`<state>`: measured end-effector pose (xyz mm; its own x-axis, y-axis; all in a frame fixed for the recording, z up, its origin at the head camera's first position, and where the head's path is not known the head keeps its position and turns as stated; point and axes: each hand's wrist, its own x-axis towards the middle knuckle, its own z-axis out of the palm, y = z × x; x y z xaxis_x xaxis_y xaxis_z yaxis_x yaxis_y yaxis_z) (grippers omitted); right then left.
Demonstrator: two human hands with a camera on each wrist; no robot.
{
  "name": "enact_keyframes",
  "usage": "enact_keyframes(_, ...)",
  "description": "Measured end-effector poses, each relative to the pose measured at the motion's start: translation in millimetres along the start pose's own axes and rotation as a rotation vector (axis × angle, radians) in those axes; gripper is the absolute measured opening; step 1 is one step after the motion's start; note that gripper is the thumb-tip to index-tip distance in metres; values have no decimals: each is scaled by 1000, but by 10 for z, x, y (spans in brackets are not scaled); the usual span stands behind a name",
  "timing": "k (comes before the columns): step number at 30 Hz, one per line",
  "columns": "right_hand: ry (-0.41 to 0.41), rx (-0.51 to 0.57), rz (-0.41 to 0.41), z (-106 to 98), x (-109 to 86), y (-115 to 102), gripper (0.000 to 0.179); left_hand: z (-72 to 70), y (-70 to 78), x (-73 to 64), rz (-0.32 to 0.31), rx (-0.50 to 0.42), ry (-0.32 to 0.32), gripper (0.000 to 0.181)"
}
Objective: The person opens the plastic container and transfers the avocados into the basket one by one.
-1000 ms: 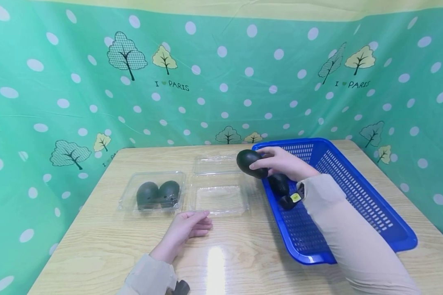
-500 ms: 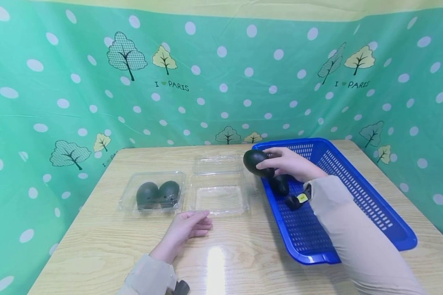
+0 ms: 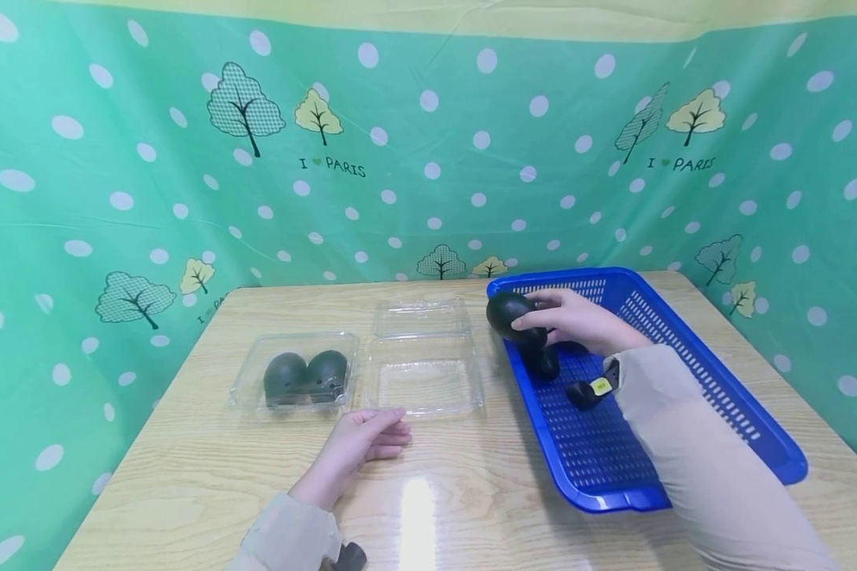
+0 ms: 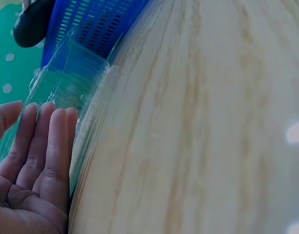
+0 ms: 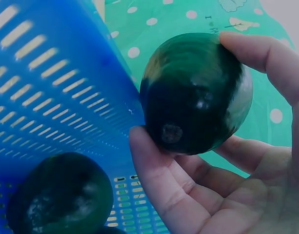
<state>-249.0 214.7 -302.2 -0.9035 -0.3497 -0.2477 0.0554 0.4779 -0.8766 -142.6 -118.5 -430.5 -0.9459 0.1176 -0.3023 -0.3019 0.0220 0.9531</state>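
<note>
My right hand (image 3: pixel 578 319) grips a dark green avocado (image 3: pixel 512 315) between thumb and fingers, above the left rim of the blue basket (image 3: pixel 600 476). In the right wrist view that avocado (image 5: pixel 198 97) shows a small stem scar, and another avocado (image 5: pixel 62 195) lies in the basket below. The head view shows a basket avocado (image 3: pixel 540 363) partly hidden under the held one. My left hand (image 3: pixel 360 444) rests on the table, fingers loosely extended, by the front edge of an open clear plastic clamshell box (image 3: pixel 424 388). The left wrist view shows its palm (image 4: pixel 32 200) holding nothing.
A closed clear plastic box (image 3: pixel 246 381) with two avocados (image 3: pixel 307 377) stands left of the open one. The clamshell's raised lid (image 3: pixel 421 317) lies behind its tray. A green dotted curtain (image 3: pixel 400 159) hangs behind the wooden table (image 3: pixel 186 492).
My right hand has moved right with the avocado, from beside the basket's left rim to over it. The left hand and both boxes have stayed put.
</note>
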Motion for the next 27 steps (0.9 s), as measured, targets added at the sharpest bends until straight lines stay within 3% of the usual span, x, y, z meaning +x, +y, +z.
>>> enact_keyframes(27, 25, -45, 27, -168, -138, 171, 82, -21, 5, -9, 2, 41, -23, 43)
